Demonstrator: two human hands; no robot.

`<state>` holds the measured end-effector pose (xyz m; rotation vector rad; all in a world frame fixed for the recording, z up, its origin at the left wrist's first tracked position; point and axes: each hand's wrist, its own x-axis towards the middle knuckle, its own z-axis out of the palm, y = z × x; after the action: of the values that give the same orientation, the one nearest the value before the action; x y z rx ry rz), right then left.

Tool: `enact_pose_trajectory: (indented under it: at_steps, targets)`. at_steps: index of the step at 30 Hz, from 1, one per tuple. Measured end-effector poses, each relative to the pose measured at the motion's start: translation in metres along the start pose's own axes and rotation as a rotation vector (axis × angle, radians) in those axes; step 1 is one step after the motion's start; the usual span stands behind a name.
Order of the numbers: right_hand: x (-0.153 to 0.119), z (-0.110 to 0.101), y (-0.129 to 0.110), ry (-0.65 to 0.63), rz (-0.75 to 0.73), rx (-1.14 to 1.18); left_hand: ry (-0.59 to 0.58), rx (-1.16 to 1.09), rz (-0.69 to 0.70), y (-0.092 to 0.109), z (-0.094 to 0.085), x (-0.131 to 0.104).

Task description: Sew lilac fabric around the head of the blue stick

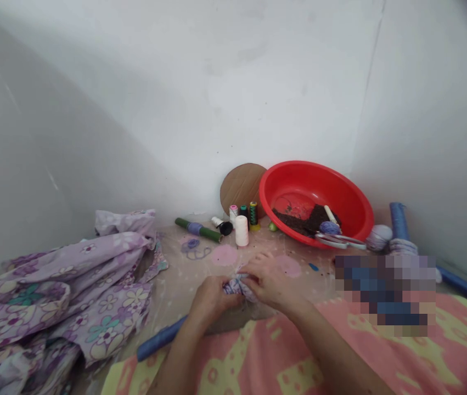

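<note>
Near the middle of the table, a small bundle of white and purple material point(237, 285) is held between both hands; whether it is yarn or cloth is hard to tell. My left hand point(213, 296) grips its left side, with thumb and fingers closed on it. From the right, my right hand point(265, 278) pinches its top with thumb and forefinger, the other fingers raised. A blue rod point(161, 338) lies beside my left forearm. Beyond the hands stands a white thread spool point(242, 231).
A red basin point(315, 175) holds dark material and purple yarn. Behind are smaller spools point(253, 215), a cardboard disc point(241, 189) and a green tube point(200, 229). Floral cloth point(105, 312) lies left; a pink-yellow cloth point(258, 356) spans the front. A yarn ball point(379, 237) sits right.
</note>
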<state>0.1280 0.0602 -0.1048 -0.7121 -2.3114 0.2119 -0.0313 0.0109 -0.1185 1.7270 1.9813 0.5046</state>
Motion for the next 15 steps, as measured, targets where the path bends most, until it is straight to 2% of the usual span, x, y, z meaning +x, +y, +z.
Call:
enact_pose_trajectory:
  at_steps: [3,7,11,15]
  targets:
    - [-0.001,-0.002,-0.006,-0.089,-0.046,-0.169,0.070,0.122,0.073,0.003,0.000,-0.003]
    - [-0.002,-0.001,-0.011,-0.119,-0.064,-0.299,0.093,0.207,0.064,0.004,0.002,-0.006]
    - [-0.001,0.005,-0.015,-0.117,-0.045,-0.342,0.148,0.256,0.072,0.008,0.002,-0.008]
    - [0.002,0.010,-0.019,-0.097,0.022,-0.343,0.159,0.289,0.023,0.014,0.002,-0.011]
